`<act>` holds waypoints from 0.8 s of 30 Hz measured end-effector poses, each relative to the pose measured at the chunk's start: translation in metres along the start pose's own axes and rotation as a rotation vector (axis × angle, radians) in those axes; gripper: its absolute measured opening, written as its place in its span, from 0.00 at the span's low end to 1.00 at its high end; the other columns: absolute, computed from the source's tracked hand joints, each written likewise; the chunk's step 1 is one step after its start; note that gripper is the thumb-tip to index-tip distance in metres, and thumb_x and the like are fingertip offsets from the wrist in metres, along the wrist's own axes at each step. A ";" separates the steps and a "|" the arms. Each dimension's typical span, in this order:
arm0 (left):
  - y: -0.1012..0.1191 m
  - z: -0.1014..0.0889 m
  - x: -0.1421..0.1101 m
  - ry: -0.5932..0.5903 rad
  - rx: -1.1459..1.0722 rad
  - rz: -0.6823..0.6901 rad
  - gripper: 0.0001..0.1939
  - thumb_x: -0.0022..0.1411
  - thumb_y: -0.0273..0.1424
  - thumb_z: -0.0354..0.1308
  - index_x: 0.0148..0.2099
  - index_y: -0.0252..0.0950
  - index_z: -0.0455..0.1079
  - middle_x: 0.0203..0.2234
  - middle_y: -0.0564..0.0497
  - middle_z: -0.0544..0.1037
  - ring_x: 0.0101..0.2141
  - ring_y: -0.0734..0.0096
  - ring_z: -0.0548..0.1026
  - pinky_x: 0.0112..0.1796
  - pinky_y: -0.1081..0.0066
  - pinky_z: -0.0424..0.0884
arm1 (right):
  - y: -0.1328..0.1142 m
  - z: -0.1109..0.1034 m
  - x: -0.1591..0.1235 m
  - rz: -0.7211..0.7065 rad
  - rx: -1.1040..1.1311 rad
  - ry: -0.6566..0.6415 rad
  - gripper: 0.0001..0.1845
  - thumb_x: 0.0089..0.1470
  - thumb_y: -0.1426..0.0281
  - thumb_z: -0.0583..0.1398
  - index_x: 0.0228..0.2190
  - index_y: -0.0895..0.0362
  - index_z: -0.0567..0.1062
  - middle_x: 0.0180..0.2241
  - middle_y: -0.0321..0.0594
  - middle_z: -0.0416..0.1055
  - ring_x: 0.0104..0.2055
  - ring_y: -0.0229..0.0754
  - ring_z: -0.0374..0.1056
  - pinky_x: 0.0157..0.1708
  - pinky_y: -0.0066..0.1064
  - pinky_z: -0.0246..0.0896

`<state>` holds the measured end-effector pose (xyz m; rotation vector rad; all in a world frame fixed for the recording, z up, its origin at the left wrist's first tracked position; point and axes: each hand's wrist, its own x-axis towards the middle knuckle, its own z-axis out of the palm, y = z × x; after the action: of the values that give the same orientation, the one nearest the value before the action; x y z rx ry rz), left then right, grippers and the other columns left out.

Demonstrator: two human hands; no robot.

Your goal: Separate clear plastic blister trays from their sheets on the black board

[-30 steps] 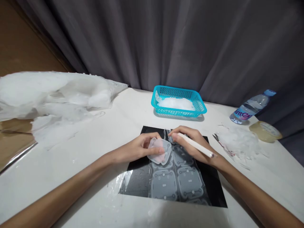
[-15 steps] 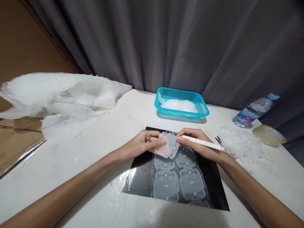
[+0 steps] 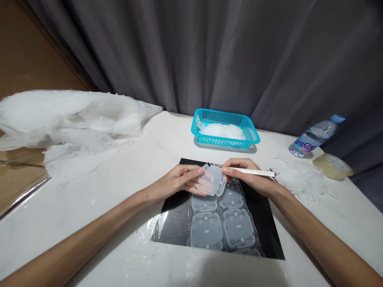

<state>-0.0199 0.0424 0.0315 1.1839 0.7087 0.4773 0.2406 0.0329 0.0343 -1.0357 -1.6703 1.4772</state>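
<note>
Between the thumb and fingers of my left hand [image 3: 184, 178] is a translucent rounded-square plastic piece [image 3: 214, 181] with small notches and dots along its edge. It is raised above a black sheet [image 3: 175, 223], and my left fingers show through it. My right hand [image 3: 247, 175] is closed on a slim white stick-like tool [image 3: 254, 172], whose exact kind I cannot make out. Right thumb and fingertips meet the piece's upper right edge, where the tool's near end is hidden. Several similar pieces [image 3: 206, 231] lie in rows under clear film on the black sheet.
A turquoise basket [image 3: 226, 141] holding white pieces stands at the back. White plastic bags [image 3: 72, 115] fill the left side. At the right are translucent scraps [image 3: 308, 183], a water bottle [image 3: 314, 137] and a tape roll [image 3: 333, 166]. A grey curtain [image 3: 209, 52] hangs behind the table.
My left thumb has shifted from the middle of the piece to its upper left edge. The white tool lies flatter in my right hand. The whole view has shifted slightly.
</note>
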 end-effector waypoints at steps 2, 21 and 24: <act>-0.004 0.004 -0.003 0.008 0.149 0.057 0.24 0.73 0.48 0.55 0.57 0.35 0.75 0.52 0.39 0.81 0.52 0.54 0.80 0.58 0.50 0.72 | -0.003 -0.005 0.001 -0.024 -0.073 0.037 0.14 0.61 0.58 0.65 0.32 0.56 0.79 0.30 0.36 0.75 0.34 0.41 0.70 0.37 0.32 0.65; -0.049 0.017 -0.008 0.095 1.381 0.294 0.47 0.71 0.57 0.49 0.79 0.39 0.38 0.76 0.44 0.45 0.74 0.46 0.47 0.71 0.48 0.49 | -0.001 -0.044 0.016 -0.348 -0.834 0.463 0.15 0.70 0.61 0.55 0.40 0.53 0.79 0.37 0.40 0.79 0.41 0.46 0.74 0.46 0.36 0.65; -0.040 0.011 -0.009 0.040 1.354 0.291 0.46 0.71 0.57 0.50 0.79 0.42 0.36 0.76 0.46 0.45 0.74 0.46 0.46 0.70 0.48 0.50 | 0.006 -0.022 -0.020 -0.187 -0.582 0.224 0.16 0.69 0.61 0.58 0.55 0.51 0.74 0.40 0.38 0.80 0.40 0.43 0.76 0.43 0.34 0.67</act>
<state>-0.0187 0.0163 -0.0021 2.5725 0.9114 0.2115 0.2703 0.0258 0.0314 -1.2454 -2.0121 0.7311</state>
